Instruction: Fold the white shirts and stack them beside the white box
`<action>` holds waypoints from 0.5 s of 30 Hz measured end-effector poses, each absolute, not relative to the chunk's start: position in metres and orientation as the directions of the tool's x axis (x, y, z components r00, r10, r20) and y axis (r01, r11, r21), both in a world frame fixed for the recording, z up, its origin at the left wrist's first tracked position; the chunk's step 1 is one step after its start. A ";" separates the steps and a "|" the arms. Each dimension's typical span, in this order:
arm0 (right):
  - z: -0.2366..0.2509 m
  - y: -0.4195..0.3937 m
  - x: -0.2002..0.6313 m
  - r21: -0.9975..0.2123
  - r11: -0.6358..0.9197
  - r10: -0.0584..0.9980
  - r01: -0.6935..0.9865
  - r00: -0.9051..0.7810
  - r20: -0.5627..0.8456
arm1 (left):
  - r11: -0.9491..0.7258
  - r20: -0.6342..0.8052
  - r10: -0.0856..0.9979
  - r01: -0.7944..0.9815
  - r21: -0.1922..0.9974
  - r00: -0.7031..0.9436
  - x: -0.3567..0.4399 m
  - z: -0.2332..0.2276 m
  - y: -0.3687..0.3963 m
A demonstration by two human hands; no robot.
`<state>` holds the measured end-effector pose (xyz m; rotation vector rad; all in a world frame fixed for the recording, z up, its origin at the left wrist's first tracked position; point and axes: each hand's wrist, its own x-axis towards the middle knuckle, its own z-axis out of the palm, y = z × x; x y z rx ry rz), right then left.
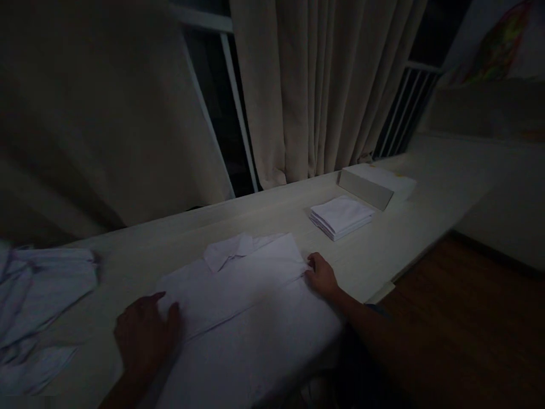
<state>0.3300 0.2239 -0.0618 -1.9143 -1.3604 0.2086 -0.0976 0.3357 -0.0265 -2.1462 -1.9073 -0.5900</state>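
The left hand (pixel 142 335) is laid flat, its grip spread wide, on the left edge of a white collared cotton shirt (pixel 238 295) — the right hand (pixel 321 275) has its grip pinched on the shirt's right edge. The shirt is spread on the pale wooden table (pixel 264 213). A stack of folded white cloths (pixel 343 216) is set beyond, near a white cardboard box (pixel 374 184).

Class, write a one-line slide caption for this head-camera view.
Both hands, left hand and right hand, press a white shirt flat on a dim table beside folded cloths.

Head cam, looks fwd/down, close over table (pixel 264 213).
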 end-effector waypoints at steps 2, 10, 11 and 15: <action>-0.062 0.225 0.332 -0.659 -0.118 0.853 0.742 0.416 0.315 | -0.331 0.412 0.866 0.943 0.044 0.285 -0.042 -0.015 0.346; -0.062 0.227 0.331 -0.552 -0.050 0.874 0.832 0.304 0.379 | -0.548 0.098 0.835 0.796 0.257 0.542 0.197 -0.005 0.388; -0.061 0.227 0.331 -0.539 -0.055 0.878 0.841 0.297 0.375 | -0.532 0.060 0.842 0.805 0.264 0.537 0.215 -0.008 0.396; -0.059 0.227 0.332 -0.464 -0.087 0.902 0.881 0.268 0.339 | -0.434 -0.066 0.881 0.854 0.287 0.469 0.255 -0.022 0.432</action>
